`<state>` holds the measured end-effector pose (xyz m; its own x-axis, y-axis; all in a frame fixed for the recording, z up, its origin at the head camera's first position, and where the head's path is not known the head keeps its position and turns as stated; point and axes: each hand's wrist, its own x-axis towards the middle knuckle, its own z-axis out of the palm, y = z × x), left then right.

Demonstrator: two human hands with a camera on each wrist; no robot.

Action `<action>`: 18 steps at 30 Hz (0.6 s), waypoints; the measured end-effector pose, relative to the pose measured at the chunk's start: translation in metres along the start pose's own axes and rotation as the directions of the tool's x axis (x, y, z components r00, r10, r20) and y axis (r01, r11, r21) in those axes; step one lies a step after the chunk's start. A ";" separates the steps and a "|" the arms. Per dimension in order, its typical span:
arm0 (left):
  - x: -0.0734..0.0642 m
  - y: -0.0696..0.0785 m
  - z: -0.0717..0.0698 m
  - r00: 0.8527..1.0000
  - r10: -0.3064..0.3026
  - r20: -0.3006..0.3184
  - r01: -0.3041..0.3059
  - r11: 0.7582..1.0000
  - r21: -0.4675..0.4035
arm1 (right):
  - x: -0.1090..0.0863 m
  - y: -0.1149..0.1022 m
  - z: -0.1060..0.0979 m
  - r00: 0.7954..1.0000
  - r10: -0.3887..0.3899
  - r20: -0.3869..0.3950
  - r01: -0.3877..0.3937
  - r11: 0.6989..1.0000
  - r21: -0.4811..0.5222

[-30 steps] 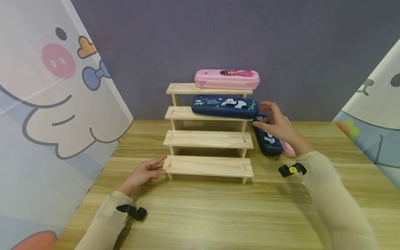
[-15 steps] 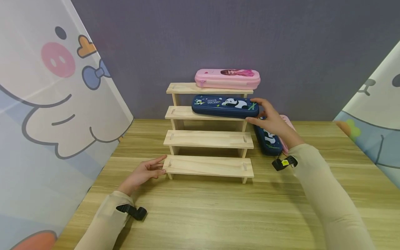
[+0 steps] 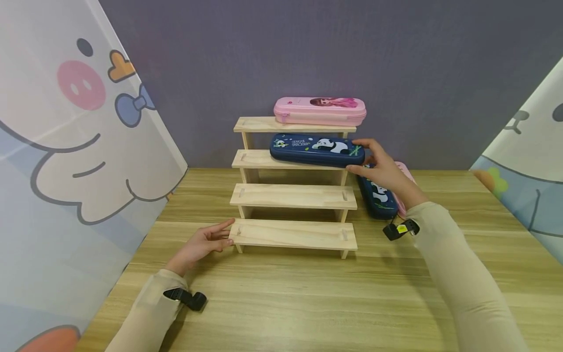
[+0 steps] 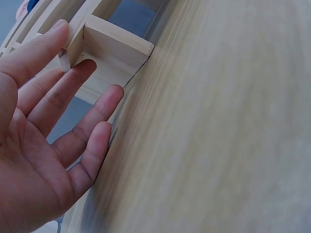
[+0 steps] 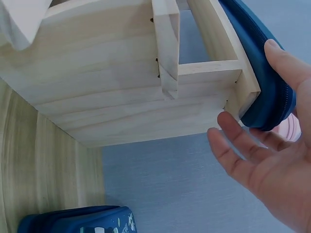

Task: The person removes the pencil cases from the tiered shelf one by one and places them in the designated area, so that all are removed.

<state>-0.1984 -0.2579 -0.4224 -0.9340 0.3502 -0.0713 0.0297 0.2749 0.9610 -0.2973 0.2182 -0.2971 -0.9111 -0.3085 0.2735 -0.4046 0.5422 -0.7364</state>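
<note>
On the third step up of a pale wooden step rack (image 3: 292, 195) lies a navy panda pencil case (image 3: 314, 150), its right end slightly past the board. My right hand (image 3: 380, 168) pinches that end, index finger at the top and thumb at the front; the right wrist view shows the thumb (image 5: 277, 51) along the zip side and other fingers loose below. My left hand (image 3: 204, 244) holds the left end of the lowest step between thumb and index finger. In the left wrist view its other fingers (image 4: 97, 116) stay spread beside the rack's leg.
A pink pencil case (image 3: 320, 111) sits on the top step. Right of the rack, another navy panda case (image 3: 378, 195) and a pink case (image 3: 406, 171), partly hidden by my hand, lie on the wooden table (image 3: 281, 303). A grey wall (image 3: 220, 58) stands behind.
My right hand has come left onto the end of the navy pencil case and taken hold of it; it has kept still over the last half second. My left hand has not moved.
</note>
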 end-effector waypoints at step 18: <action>0.000 -0.002 0.000 1.000 -0.002 -0.003 0.002 1.000 0.003 | -0.016 0.009 -0.003 0.995 0.086 -0.056 -0.065 0.950 0.306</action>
<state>-0.1988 -0.2587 -0.4242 -0.9350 0.3472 -0.0724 0.0289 0.2780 0.9601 -0.2861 0.2302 -0.3064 -0.9454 -0.2165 0.2434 -0.3012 0.2959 -0.9065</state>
